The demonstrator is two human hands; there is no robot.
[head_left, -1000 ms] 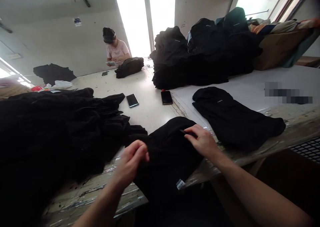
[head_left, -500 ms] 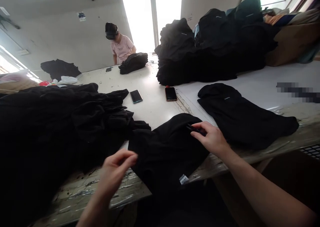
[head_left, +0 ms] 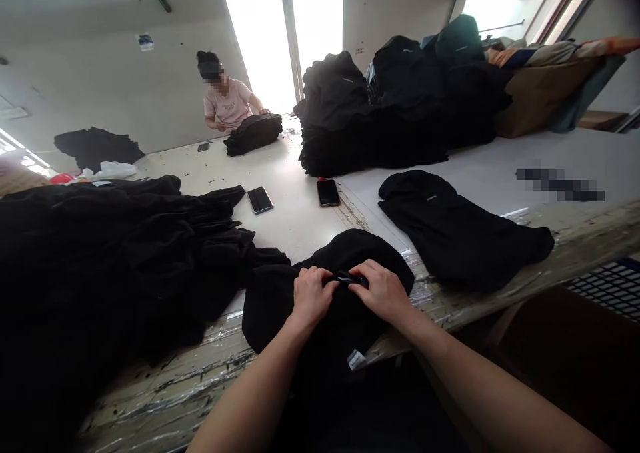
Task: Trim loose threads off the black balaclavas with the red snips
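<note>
A black garment lies in front of me at the table's near edge, with a white label on its lower part. My left hand pinches a bit of its cloth between thumb and fingers. Closed around small dark thread snips is my right hand. The bright blade points left, close to my left fingertips. Whatever lies between blade and cloth is too small to make out.
A loose heap of black garments fills the left. To the right lies another black garment. Two phones rest beyond. Tall black stacks stand behind. Across the table, a person handles a black pile.
My left hand has come right and up onto the garment and now pinches its cloth. My right hand has moved left with the snips, so both hands are close together.
</note>
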